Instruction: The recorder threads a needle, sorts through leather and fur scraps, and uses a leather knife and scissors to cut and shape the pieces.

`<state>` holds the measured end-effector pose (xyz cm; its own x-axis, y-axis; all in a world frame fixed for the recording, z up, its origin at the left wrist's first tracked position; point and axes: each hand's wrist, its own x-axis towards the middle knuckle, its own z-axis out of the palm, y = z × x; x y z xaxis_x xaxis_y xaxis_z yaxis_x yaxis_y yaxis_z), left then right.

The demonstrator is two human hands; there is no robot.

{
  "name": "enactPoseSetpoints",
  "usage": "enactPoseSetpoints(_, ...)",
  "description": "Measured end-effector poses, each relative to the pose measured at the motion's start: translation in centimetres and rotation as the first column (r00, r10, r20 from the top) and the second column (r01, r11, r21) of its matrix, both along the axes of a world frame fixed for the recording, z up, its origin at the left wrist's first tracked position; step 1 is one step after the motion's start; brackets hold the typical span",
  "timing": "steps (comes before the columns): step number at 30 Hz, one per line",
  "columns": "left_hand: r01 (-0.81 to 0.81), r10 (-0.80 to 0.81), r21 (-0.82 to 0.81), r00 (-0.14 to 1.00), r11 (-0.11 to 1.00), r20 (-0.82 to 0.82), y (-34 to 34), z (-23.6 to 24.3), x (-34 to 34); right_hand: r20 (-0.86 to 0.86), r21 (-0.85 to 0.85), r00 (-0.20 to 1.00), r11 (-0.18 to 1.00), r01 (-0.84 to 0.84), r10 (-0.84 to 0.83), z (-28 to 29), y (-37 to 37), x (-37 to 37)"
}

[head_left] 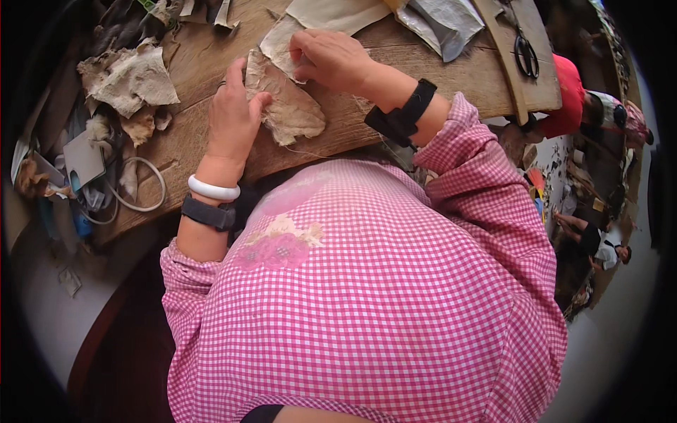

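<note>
Tan scrap (290, 106) slants rightward toward us, nearer our half-open left hand (234, 113); our right hand (335, 62) curls; both holds unclear.

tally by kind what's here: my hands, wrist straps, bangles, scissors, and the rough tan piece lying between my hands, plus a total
Hands, left hand and right hand: 2
Black wrist straps, one per arm: 2
White bangle: 1
Scissors: 1
Rough tan piece: 1
Total: 7
</note>
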<state>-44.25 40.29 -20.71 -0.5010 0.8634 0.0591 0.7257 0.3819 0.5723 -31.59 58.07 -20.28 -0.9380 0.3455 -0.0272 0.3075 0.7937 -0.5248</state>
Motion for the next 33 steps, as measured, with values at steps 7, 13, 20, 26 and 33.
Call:
enactPoseSetpoints(7,-0.076,0.124,-0.267,0.978,0.961,0.17,-0.6,3.2,-1.2,-0.064,-0.022,0.998,1.0,-0.021,0.019,-0.6,0.5,0.1)
enactPoseSetpoints(13,0.298,-0.252,0.051,0.876,0.953,-0.411,0.1,1.4,0.0,-0.147,-0.036,0.988,0.998,-0.057,0.052,-1.4,0.9,0.4)
enactPoseSetpoints(20,0.437,-0.447,-0.1,0.856,0.894,-0.26,-1.6,2.3,-0.9,-0.281,-0.149,0.958,0.983,-0.105,0.06,-0.2,0.5,2.2)
enactPoseSetpoints(26,0.382,-0.416,0.312,0.227,0.87,0.881,-5.1,12.0,0.9,-0.207,-0.719,0.972,0.691,-0.073,-0.113,8.1,-3.7,10.3)
enactPoseSetpoints(33,0.758,-0.668,0.508,-0.131,0.409,0.732,-3.4,14.0,2.9,-0.484,-0.489,0.875,0.832,-0.262,-0.009,15.0,-7.2,12.3)
